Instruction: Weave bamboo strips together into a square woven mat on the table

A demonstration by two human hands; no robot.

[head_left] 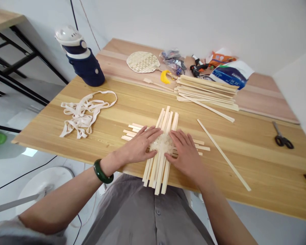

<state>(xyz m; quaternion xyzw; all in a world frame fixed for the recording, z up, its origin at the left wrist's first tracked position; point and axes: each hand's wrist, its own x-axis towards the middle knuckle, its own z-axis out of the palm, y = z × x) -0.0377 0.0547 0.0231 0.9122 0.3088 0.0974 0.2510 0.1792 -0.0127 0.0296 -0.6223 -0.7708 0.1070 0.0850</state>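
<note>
The left hand [142,145] and right hand [186,154] lie over either side of the woven strips [164,144], at the near edge of the surface [252,146], their fingers extended and unclenched, with a loose strip [224,155] to the right and a bundle of strips [206,89] on the far side.

Woven strips [164,146] and scissors [279,137] suggest a craft workspace

Bright, diffuse light
Glare [30,152] on the floor [12,166] left of the fingers [177,139]; dark corner far right beyond them.
</note>
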